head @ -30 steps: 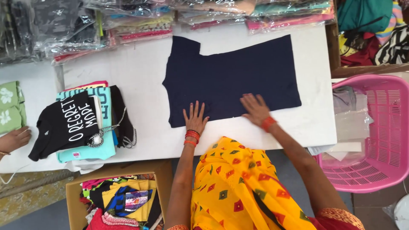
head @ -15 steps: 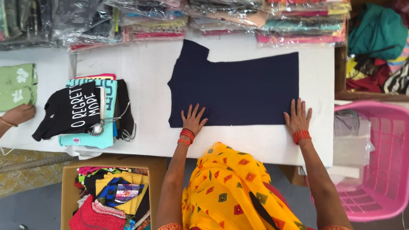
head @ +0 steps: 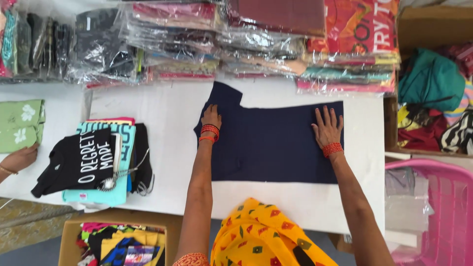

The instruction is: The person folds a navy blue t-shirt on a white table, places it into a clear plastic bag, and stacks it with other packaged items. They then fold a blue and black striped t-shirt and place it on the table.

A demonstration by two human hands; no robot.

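Note:
A dark navy shirt (head: 271, 143) lies flat on the white table (head: 162, 108). My left hand (head: 212, 117) rests flat near the shirt's left sleeve end, fingers together, red bangles at the wrist. My right hand (head: 326, 127) presses flat with fingers spread on the shirt's right end, also with red bangles. Neither hand grips the cloth. My yellow patterned garment (head: 261, 239) fills the bottom middle.
A pile of folded shirts topped by a black printed one (head: 81, 160) sits at the left. Another person's hand (head: 19, 158) touches a green garment (head: 19, 125). Plastic-wrapped clothing stacks (head: 256, 39) line the far edge. A pink basket (head: 443, 212) stands right, a cardboard box (head: 118, 241) below.
Both hands have slid from the shirt's near edge up toward its far side. The left went to the sleeve end, the right stayed at the right end.

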